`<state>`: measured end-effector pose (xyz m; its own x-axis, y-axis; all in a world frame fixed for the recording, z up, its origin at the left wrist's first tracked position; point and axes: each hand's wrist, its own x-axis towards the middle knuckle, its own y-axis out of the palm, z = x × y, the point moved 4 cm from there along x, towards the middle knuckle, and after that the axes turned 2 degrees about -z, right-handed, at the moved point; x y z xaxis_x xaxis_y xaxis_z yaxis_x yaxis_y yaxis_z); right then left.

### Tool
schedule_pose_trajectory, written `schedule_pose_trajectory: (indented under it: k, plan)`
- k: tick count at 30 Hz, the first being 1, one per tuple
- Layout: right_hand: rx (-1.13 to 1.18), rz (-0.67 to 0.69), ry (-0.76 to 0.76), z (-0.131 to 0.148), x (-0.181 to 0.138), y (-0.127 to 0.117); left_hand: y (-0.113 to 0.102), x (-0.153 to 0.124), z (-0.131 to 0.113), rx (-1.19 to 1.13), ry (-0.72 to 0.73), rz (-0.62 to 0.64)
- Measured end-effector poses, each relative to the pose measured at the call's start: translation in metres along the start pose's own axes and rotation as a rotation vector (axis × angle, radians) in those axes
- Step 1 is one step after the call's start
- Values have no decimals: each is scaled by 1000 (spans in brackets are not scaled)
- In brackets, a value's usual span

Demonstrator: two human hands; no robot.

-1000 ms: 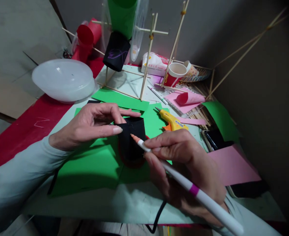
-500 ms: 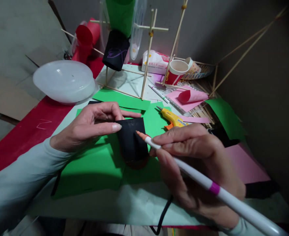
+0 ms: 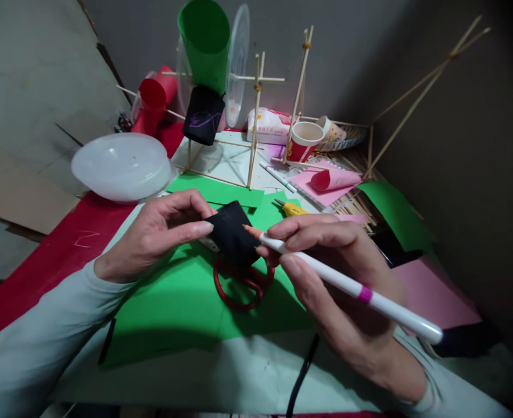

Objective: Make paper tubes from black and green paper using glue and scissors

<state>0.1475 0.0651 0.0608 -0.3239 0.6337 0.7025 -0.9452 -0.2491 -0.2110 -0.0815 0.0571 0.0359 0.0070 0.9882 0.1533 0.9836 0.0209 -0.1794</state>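
Right hand (image 3: 347, 284) pinches pen (image 3: 326, 273), long axis running down-right from black paper (image 3: 233, 235); tip at its right side, contact unclear. Scissors (image 3: 237, 306) just nearside of black paper. Left hand (image 3: 160, 232) nearer: clamped on black paper's left edge.

Between the left hand (image 3: 162, 232) and right hand (image 3: 347, 284), room is left from the near table edge (image 3: 173, 390) to the red scissors handles (image 3: 239, 306), crossed at right by a black cable (image 3: 303, 371); beyond, passage is hindered by a stick frame (image 3: 254, 133).
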Motion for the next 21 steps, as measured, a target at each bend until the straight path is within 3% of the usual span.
schedule_pose_trajectory:
  k: [4, 8, 11, 13, 15, 17, 19, 21]
  plan:
    - [8, -57, 25, -2, -2, 3, 6, 0, 3, -111, -64, 102]
    - [-47, -31, -21, -1, -5, 1, 9, -2, 2, -118, -89, 71]
    - [-139, 152, -198, 3, -8, 6, 7, -3, 1, -92, -125, 24]
    - [-230, 296, -393, 7, -13, 13, 2, -3, 3, -74, -171, 3]
    - [-357, 329, -612, 11, -15, 15, -3, -1, 5, -38, -236, 24]
    - [-519, 322, -693, 8, -12, 7, -8, 1, 6, -28, -260, -18]
    - [-712, 321, -601, -1, -3, -12, -12, 1, 6, -50, -263, -92]
    - [-923, 395, -407, -15, 7, -38, -13, 0, 6, -86, -265, -145]
